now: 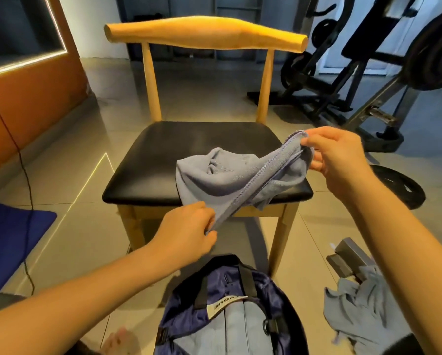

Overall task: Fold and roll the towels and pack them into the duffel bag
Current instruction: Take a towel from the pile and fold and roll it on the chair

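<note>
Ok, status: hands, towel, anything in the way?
Left hand, right hand both pinching towel, draped over chair seat. Duffel bag on floor below. No obstruction seen.

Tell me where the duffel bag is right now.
In the head view, the duffel bag sits on the floor at bottom centre, just in front of the wooden chair, with a crumpled towel on its right.
</note>
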Demonstrator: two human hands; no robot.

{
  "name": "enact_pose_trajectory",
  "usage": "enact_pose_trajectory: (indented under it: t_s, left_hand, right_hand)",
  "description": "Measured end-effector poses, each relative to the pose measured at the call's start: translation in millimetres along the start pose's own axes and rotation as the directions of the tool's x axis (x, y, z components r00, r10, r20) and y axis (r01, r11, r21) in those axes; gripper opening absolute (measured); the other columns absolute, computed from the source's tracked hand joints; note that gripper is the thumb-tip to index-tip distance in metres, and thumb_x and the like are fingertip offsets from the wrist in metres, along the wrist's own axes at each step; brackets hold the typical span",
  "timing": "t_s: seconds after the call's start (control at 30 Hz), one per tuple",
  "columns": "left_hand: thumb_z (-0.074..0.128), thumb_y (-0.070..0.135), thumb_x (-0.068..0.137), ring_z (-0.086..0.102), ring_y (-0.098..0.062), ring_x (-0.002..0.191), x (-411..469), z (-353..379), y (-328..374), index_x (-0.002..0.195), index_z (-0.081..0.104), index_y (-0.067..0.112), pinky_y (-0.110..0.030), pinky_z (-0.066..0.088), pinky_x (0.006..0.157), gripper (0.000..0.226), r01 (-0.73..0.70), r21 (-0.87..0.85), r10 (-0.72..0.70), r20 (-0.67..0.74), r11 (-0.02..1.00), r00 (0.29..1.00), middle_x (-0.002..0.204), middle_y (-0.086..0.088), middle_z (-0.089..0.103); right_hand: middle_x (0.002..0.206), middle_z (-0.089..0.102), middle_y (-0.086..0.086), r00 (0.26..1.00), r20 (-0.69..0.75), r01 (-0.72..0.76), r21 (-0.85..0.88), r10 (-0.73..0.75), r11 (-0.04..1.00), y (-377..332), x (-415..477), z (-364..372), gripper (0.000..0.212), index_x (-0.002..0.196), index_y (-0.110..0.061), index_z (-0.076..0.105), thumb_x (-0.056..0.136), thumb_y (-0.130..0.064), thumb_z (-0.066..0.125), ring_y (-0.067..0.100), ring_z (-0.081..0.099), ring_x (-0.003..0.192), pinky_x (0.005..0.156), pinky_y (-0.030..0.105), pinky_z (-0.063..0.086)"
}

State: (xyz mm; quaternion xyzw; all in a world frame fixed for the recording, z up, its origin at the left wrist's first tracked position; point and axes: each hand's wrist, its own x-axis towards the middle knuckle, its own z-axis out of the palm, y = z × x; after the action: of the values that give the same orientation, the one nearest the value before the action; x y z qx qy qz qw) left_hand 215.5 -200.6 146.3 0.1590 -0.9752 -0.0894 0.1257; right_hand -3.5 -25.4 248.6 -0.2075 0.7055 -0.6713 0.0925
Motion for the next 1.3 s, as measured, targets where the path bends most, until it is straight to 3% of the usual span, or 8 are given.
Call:
enact_pose_trajectory:
  t_s: [0.2, 0.33, 0.43, 0.7, 0.83, 0.93, 1.13, 1.3]
  left_hand:
    - [0.069, 0.031, 0.094, 0.064, -0.015, 0.074, 12, -50, -34, 0.084, 0.075, 0.029, -0.032, 0.057, 0.068, 0.012, 0.031, -0.364, 0.024, 0.147, 0.931, 0.989, 0.076, 0.007, 0.070]
    - [0.074, 0.022, 0.091, 0.069, -0.011, 0.080, 44, -81, -42, 0.087, 0.076, 0.023, -0.022, 0.059, 0.072, 0.004, 0.003, -0.534, -0.048, -0.070, 0.845, 0.996, 0.081, 0.009, 0.074]
    - [0.080, 0.028, 0.085, 0.067, -0.012, 0.072, 72, -90, -29, 0.081, 0.076, 0.016, -0.020, 0.055, 0.065, 0.014, -0.031, -0.630, -0.074, -0.139, 0.776, 0.988, 0.076, 0.000, 0.073]
    - [0.078, 0.029, 0.088, 0.066, -0.011, 0.077, 140, -39, 32, 0.085, 0.080, 0.027, -0.027, 0.054, 0.070, 0.004, -0.152, -0.413, 0.246, 0.183, 0.898, 0.952, 0.079, 0.008, 0.074]
    - [0.075, 0.031, 0.090, 0.062, -0.006, 0.068, 139, -6, 37, 0.079, 0.072, 0.025, -0.034, 0.054, 0.066, 0.013, -0.217, -0.297, 0.271, 0.153, 0.930, 0.950, 0.073, 0.009, 0.069]
    - [0.075, 0.025, 0.090, 0.065, -0.011, 0.066, 132, -6, 32, 0.077, 0.071, 0.022, -0.037, 0.056, 0.067, 0.013, -0.136, -0.452, 0.208, 0.114, 0.881, 0.971, 0.072, 0.005, 0.071]
    - [0.074, 0.011, 0.091, 0.062, -0.012, 0.069, 91, -30, 34, 0.086, 0.074, 0.009, -0.025, 0.054, 0.065, 0.006, 0.042, -0.684, 0.270, 0.343, 0.728, 0.900, 0.081, -0.018, 0.072]
    - [0.073, 0.011, 0.091, 0.066, -0.008, 0.069, 99, -74, 6, 0.089, 0.077, 0.015, -0.026, 0.055, 0.065, 0.005, 0.041, -0.639, 0.097, 0.179, 0.768, 0.979, 0.081, -0.005, 0.076]
  right_hand:
    - [0.095, 0.072, 0.018, 0.981, -0.112, -0.151, 0.068, 0.158, 0.986, 13, 1, -13, 0.020, 0.093, 0.000, 0.073, 0.085, 0.002, 0.054, 0.030, 0.069, 0.092, 0.079, 0.039, 0.063]
    - [0.075, 0.062, 0.008, 0.952, -0.117, -0.275, 0.093, 0.284, 0.957, 29, -6, -24, 0.018, 0.072, -0.007, 0.064, 0.081, 0.001, 0.050, 0.023, 0.057, 0.069, 0.047, 0.023, 0.052]
    - [0.076, 0.062, 0.011, 0.967, -0.051, -0.248, 0.060, 0.251, 0.967, 40, -13, -37, 0.022, 0.075, -0.007, 0.067, 0.091, -0.005, 0.051, 0.022, 0.060, 0.071, 0.057, 0.026, 0.052]
    - [0.093, 0.072, 0.011, 0.984, -0.024, -0.180, -0.088, 0.178, 0.980, 59, -26, -50, 0.021, 0.095, -0.007, 0.074, 0.100, -0.004, 0.053, 0.025, 0.069, 0.091, 0.080, 0.038, 0.059]
    - [0.092, 0.072, 0.009, 0.972, -0.019, -0.234, 0.004, 0.234, 0.972, 58, -26, -40, 0.023, 0.094, -0.010, 0.073, 0.099, -0.001, 0.053, 0.026, 0.068, 0.095, 0.088, 0.040, 0.058]
    - [0.081, 0.072, 0.004, 0.975, 0.010, -0.221, 0.095, 0.221, 0.971, 42, -17, -32, 0.027, 0.090, -0.009, 0.073, 0.096, 0.003, 0.050, 0.020, 0.066, 0.085, 0.081, 0.033, 0.057]
    - [0.052, 0.046, -0.003, 0.951, 0.286, -0.158, 0.122, 0.118, 0.980, -20, 2, -16, 0.027, 0.067, -0.009, 0.054, 0.086, 0.004, 0.040, 0.008, 0.042, 0.046, 0.046, 0.018, 0.038]
    - [0.056, 0.051, -0.001, 0.935, 0.343, -0.097, -0.009, 0.094, 0.995, -93, 50, 40, 0.024, 0.074, -0.010, 0.061, 0.093, -0.004, 0.046, 0.008, 0.050, 0.048, 0.049, 0.019, 0.046]
